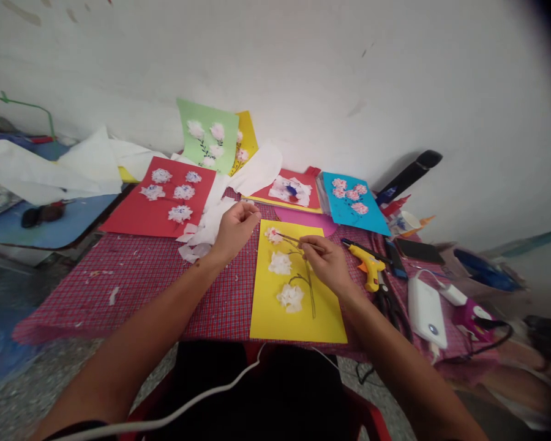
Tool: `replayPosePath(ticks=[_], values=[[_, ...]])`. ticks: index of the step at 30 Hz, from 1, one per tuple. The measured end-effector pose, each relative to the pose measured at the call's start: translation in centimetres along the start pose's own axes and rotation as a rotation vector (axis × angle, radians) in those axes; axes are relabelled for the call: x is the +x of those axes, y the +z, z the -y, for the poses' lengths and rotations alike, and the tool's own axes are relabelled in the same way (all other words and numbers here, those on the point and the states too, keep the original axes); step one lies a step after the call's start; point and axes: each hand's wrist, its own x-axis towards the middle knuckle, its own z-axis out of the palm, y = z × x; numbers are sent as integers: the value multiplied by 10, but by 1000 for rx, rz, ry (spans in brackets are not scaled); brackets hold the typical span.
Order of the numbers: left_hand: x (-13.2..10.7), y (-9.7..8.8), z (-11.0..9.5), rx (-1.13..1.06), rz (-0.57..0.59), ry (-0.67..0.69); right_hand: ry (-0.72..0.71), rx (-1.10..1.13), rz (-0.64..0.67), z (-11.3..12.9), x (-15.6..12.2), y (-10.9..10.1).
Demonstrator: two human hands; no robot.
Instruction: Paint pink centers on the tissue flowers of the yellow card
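My right hand (pixel 324 260) is closed around a thin dark paintbrush (pixel 288 237), whose tip touches the top tissue-paper flower (pixel 274 234). That flower carries red dabs. Below it on the yellow sheet (pixel 298 327) are a plain white middle flower (pixel 280 263) and a white lower flower (pixel 291 297), with drawn stems and leaves beside them. My left hand (pixel 239 228) hovers by the sheet's upper left corner, thumb and fingers pinched together; whatever lies between them is too small to make out.
Behind the sheet lies a white paper with blue and red paint (pixel 291 191). Red (pixel 133 214), green (pixel 183 113) and blue (pixel 376 217) flower cards stand around. To the right are a yellow glue gun (pixel 371 266), black scissors (pixel 388 303) and a white power bank (pixel 427 309).
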Motion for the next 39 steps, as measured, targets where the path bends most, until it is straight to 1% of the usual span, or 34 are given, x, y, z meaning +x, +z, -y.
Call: replayPosePath(ticks=[6,12,15,17,19,22,25,28,31,35,37,39], values=[[0,0,-1,5,-19,-13,16,17,47,-2,3,7],[0,0,-1,-10,-3,-14,6,42,-46,3,3,-1],[0,1,-2,-10,-3,-21,5,31,-8,3,3,1],[0,1,-2,-12,-8,-21,-2,11,33,0,4,5],[0,0,-2,-17,-10,-18,-12,-2,46,-4,5,8],[0,0,-2,-20,-3,-18,-17,-13,0,-8,8,6],[0,0,-2,-9,-3,-15,-19,-9,-55,-3,16,-2],[0,1,-3,-12,-10,-22,-34,-16,-113,6,34,-11],[0,1,-4,-23,-21,-33,-41,-44,-178,8,67,-20],[1,0,-4,-24,-18,-38,-13,-158,-230,-6,119,-27],[2,-1,-4,-24,-22,-48,-4,-240,-222,-14,140,-27],[2,-1,-3,-24,-30,-54,5,-317,-201,-19,155,-23]])
